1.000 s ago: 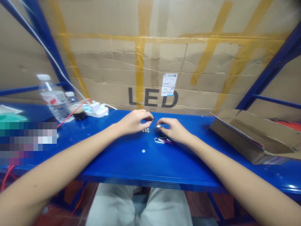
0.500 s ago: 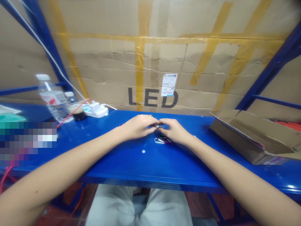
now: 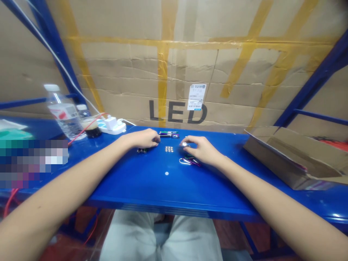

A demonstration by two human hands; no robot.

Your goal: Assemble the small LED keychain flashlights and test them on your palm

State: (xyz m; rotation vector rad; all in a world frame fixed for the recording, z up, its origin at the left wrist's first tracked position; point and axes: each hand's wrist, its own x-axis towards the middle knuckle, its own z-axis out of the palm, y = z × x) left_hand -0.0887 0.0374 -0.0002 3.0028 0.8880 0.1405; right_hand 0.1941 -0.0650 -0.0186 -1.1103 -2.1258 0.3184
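On the table (image 3: 152,192), a cluster of discs (image 3: 169,149) lies between the left hand (image 3: 148,138) and the right hand (image 3: 196,148); a bundle of rods (image 3: 169,135) lies behind the discs; parts (image 3: 141,150) lie at the left hand's near edge; clips (image 3: 189,161) lie just before the right hand, which holds a piece (image 3: 185,144); a power strip (image 3: 118,128) and, farther left, two bottles (image 3: 65,117) stand left of the left hand; a box (image 3: 282,165) stands well right of the right hand; a cardboard panel (image 3: 122,79) rises behind both.
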